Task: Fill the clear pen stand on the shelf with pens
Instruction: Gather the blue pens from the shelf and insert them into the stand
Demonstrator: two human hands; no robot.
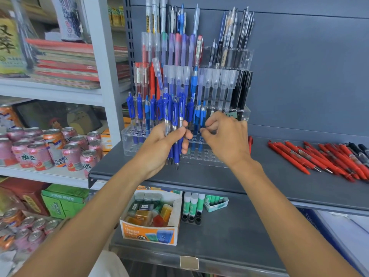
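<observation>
**Blue pens going into the front tier**

The clear pen stand (129, 141) sits on the grey shelf (279, 176), backed up against the rear panel. Its upper tiers are packed with capped and clip pens in red, purple, blue and black. The front tier has a row of blue pens standing along its left half, and open holes show to the right.

The left hand (165, 140) is raised in front of the stand. Its grip is wrapped round a bundle of blue pens (176, 151), which it holds upright with the tips pointing down just above the shelf.

The right hand (225, 134) is just beside it at the middle of the front tier. Its fingers are curled in toward two lighter blue pens (200, 116) standing there. I cannot tell whether its grip has closed on one or only hovers.

A spread of red pens (319, 156) lies loose on the shelf, well to the right of the stand.
</observation>
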